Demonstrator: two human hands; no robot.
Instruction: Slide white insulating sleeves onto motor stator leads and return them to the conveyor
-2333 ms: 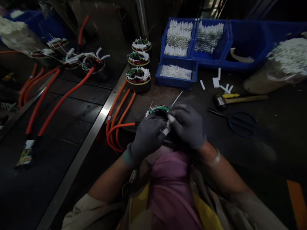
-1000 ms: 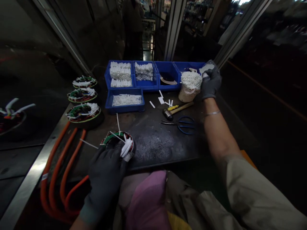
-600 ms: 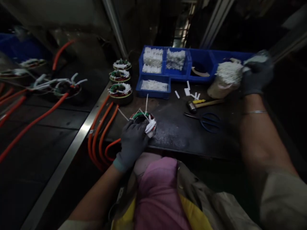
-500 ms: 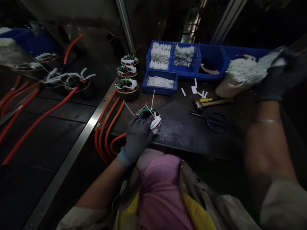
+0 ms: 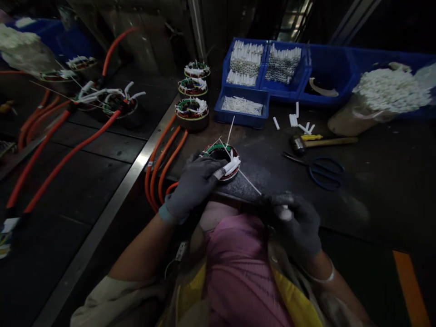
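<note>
Near the front edge of the bench sits a motor stator [image 5: 235, 171], a ring with green and red windings and white sleeved leads. My left hand [image 5: 195, 181], in a grey glove, is closed over its left side, the thumb by the white sleeves [image 5: 230, 169]. Thin white cord ends stick up from the ring. Another white cord [image 5: 250, 181] runs taut from the ring to my right hand [image 5: 294, 218], also gloved, which is closed on it to the right of the stator. A white piece [image 5: 284, 212], its kind unclear, shows among the right fingers.
Blue bins [image 5: 289, 68] with white tubes line the back; a bag of white tubes [image 5: 388, 95] stands right. A hammer [image 5: 327, 142], scissors [image 5: 323, 171] and loose tubes lie on the bench. More stators [image 5: 192, 113] and orange cables [image 5: 158, 159] are at the left.
My right hand has come from the bag at the far right to the front, beside the stator, and now holds a cord. My left hand stays on the stator; the view has shifted.
</note>
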